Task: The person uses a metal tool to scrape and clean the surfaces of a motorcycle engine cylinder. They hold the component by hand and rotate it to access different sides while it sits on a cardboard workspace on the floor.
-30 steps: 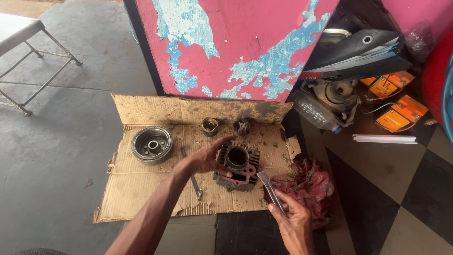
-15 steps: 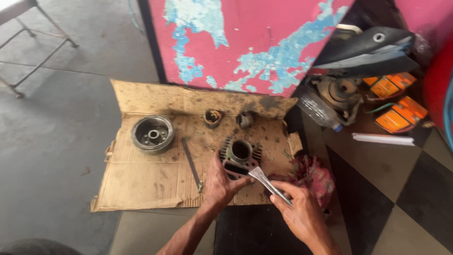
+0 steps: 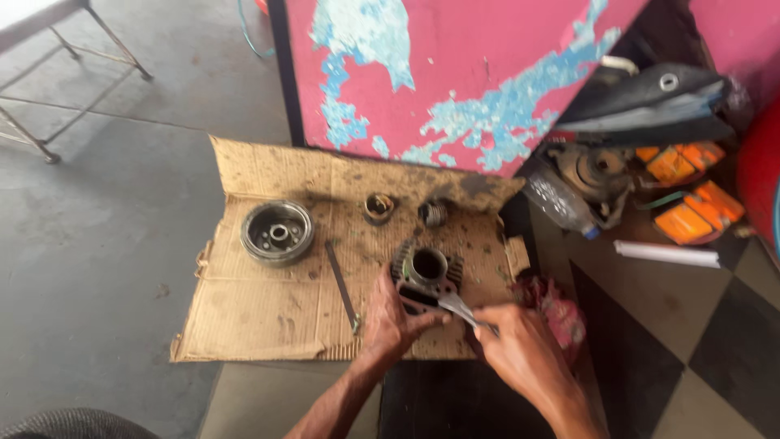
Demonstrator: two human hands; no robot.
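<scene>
**Finned cylinder gripped on cardboard, metal tool pressed to its near edge**

Overhead, seen from the head camera: a pink panel [image 3: 479, 73] with blue patches of flaking paint, upright behind everything. Below it, flat on the grey concrete floor [image 3: 97, 268], a stained sheet of cardboard [image 3: 260, 313]. To the right, over black-and-grey checkered tiles [image 3: 691, 341], a dark moulded cover [image 3: 650, 102], a clear plastic bottle [image 3: 561, 203] and orange boxes [image 3: 691, 195], well apart from the hands.

On the cardboard's left part, a round dark flywheel [image 3: 277, 232], open face up. Right of centre, the finned engine cylinder [image 3: 428, 272], bore upward, near the cardboard's front edge. Just right of it, a crumpled red rag [image 3: 556, 313].

Left hand [image 3: 390, 321] closed around the cylinder's near left side, thumb toward its lower edge. Right hand [image 3: 520, 354] closed around the handle of a slim metal tool [image 3: 455, 306], tip touching the cylinder's near edge between the two hands.

Smaller still: a thin dark rod [image 3: 341, 284] lying between flywheel and cylinder, then two small round parts, one brassy [image 3: 379, 208] and one dark [image 3: 433, 213], side by side near the cardboard's back edge.
</scene>
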